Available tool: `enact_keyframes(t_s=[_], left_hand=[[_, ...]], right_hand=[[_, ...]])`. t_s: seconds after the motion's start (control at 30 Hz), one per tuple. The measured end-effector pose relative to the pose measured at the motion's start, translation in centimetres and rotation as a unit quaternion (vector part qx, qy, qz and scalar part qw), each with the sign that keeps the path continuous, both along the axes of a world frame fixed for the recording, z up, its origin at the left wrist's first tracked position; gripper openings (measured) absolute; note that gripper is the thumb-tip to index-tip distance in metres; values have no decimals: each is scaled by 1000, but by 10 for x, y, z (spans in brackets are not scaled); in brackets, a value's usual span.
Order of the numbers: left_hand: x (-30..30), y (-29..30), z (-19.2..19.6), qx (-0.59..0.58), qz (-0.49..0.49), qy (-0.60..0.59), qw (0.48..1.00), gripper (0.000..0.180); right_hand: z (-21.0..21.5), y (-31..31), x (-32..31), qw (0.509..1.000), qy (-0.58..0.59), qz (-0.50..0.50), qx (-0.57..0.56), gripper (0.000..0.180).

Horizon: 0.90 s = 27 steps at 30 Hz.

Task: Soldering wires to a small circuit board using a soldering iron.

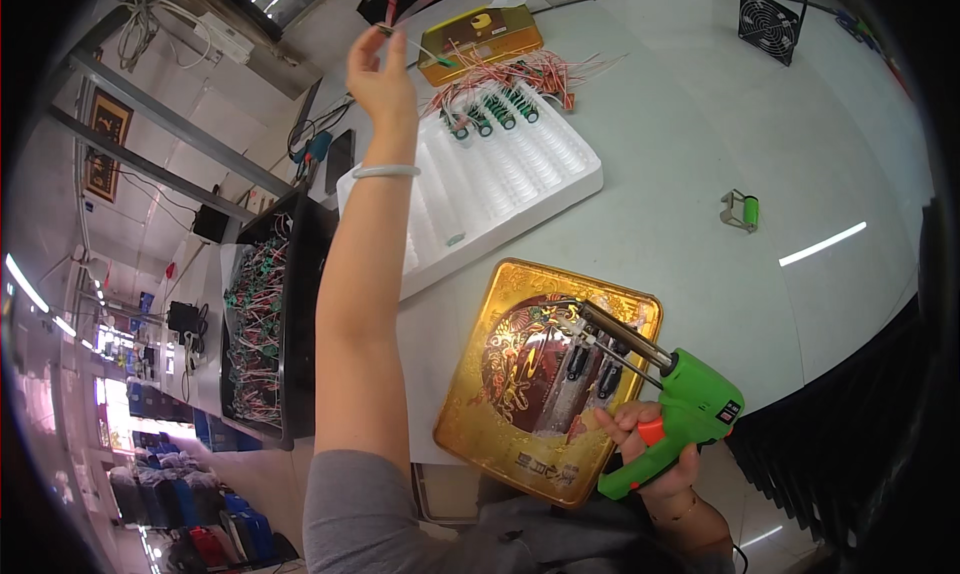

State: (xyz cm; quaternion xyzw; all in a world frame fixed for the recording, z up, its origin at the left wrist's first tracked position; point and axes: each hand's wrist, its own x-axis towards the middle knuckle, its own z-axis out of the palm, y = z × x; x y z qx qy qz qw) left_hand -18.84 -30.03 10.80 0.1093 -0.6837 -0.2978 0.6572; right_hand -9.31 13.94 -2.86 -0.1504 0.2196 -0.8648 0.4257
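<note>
R hand (pixel 655 454) grips green soldering gun (pixel 680 414) by its handle, finger on orange trigger; tip rests over gold tin lid (pixel 500 414) on white table (pixel 700 174). L hand (pixel 382 74) raised high, fingers pinching a thin wire part (pixel 400 36). White foam tray (pixel 500 184) w/ green coils (pixel 490 114) lies beyond lid. Small fan (pixel 770 22) at far edge.
</note>
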Motion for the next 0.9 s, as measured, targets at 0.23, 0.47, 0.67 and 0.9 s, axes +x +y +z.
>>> enact_keyframes(t_s=[0.23, 0.47, 0.67, 0.9], left_hand=[[104, 64, 55, -51, -74, 6, 996, 17], [221, 152, 41, -170, 152, -262, 938, 16], [281, 195, 24, -37, -137, -340, 930, 8], [304, 265, -6, 387, -463, -227, 765, 10]], right_hand=[[-2, -1, 3, 999, 15, -20, -37, 58], [-4, -3, 4, 994, -10, -50, -93, 50], [-1, 13, 3, 998, -1, -26, -62, 56], [28, 30, 29, 996, 80, -38, -24, 59]])
